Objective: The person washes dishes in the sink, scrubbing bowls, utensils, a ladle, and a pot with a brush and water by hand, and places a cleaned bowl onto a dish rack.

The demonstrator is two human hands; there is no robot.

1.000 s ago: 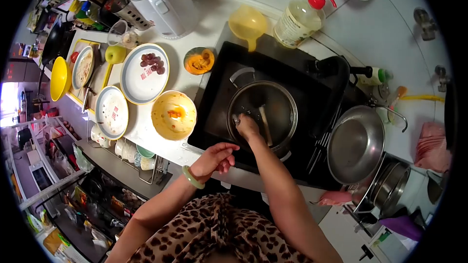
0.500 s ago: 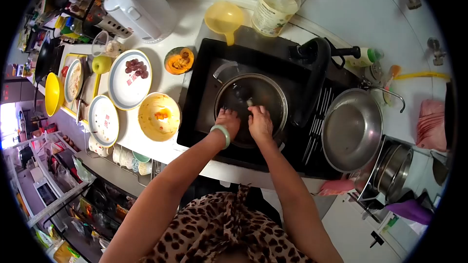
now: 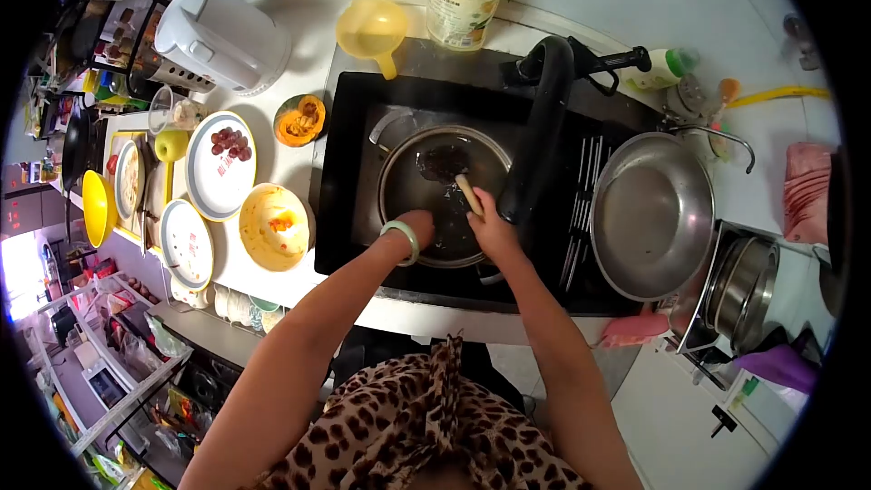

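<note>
A metal pot (image 3: 385, 172) with two loop handles sits in the black sink (image 3: 337, 145), with what looks like water in it. In my right hand (image 3: 495, 229) is the pale wooden handle of a brush (image 3: 466, 189); its dark head lies over the pot's far half. My left hand (image 3: 416, 225), with a pale green bangle on the wrist, reaches down inside the pot's near left side. Its fingers are hidden from view. Just right of the pot, the black faucet (image 3: 542, 132) arches over the sink.
A large metal bowl (image 3: 653, 218) rests on the rack right of the sink. On the left counter are a batter-smeared bowl (image 3: 256, 234), a cut pumpkin (image 3: 299, 121), a plate with grapes (image 3: 220, 195) and a kettle (image 3: 222, 41). Behind the sink stand a yellow funnel (image 3: 372, 27) and a soap bottle (image 3: 463, 4).
My right hand has raised the brush, so its handle and dark head now show clearly. My left hand has sunk deeper into the pot. The whole view has shifted slightly.
</note>
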